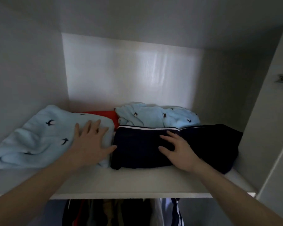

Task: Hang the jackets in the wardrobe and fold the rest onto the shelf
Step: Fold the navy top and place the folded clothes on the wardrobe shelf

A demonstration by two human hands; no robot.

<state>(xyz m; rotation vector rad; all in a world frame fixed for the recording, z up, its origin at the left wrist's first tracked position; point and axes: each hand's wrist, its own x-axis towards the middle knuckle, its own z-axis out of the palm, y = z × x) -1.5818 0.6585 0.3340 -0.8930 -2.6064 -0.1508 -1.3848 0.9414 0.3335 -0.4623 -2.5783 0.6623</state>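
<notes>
With fingers spread flat, the left hand [90, 141] presses on the pale blue bird-print garment [39, 137] at the left of the white shelf [121, 181]. Right hand [178, 150], fingers loosely splayed, rests on the folded navy garment [137, 147] just beside it. Behind sit a red item [108, 115] and a second pale blue bird-print piece [153, 116]. Below the shelf, hung clothes [121, 212] show, dim and hard to tell apart.

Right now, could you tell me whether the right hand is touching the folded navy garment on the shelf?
Touching. The head view shows the right hand lying on top of the navy garment, its spread fingers pressed against the dark fabric with no gap.
</notes>
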